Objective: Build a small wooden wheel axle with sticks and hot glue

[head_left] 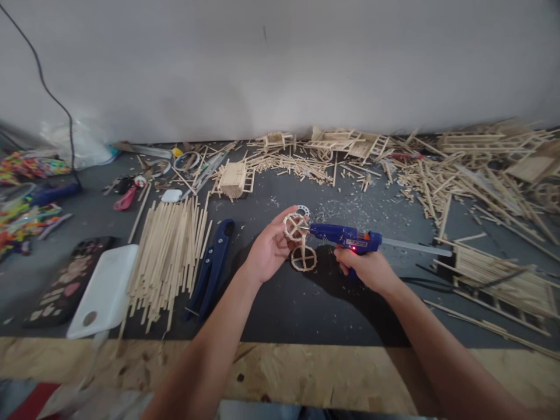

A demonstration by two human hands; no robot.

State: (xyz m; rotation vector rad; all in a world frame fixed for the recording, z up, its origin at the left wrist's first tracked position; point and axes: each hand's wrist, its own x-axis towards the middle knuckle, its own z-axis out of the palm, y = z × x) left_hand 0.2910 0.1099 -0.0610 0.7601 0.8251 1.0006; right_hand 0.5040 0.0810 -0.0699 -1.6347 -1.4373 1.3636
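My left hand (pixel 272 246) is closed on a small spoked wheel (pixel 295 227) made of pale wooden sticks, held up off the dark surface. A second spoked wheel (pixel 303 258) shows just below it; whether the two are joined I cannot tell. Behind my left fingertips is a white ring (pixel 303 210) with small holes. My right hand (pixel 366 267) grips a blue hot glue gun (pixel 345 235) with a small red light lit. Its nozzle points left and meets the edge of the upper wheel. A translucent glue stick (pixel 415 247) sticks out of the gun's back.
Loose sticks (pixel 168 256) lie in a bundle on the left, with a blue-handled cutter (pixel 212 262) beside them. A white power bank (pixel 105 290) and a patterned phone case (pixel 72 280) lie further left. Small stick models (pixel 233 178) and cut pieces (pixel 301 167) line the wall. A stick frame (pixel 503 283) lies right.
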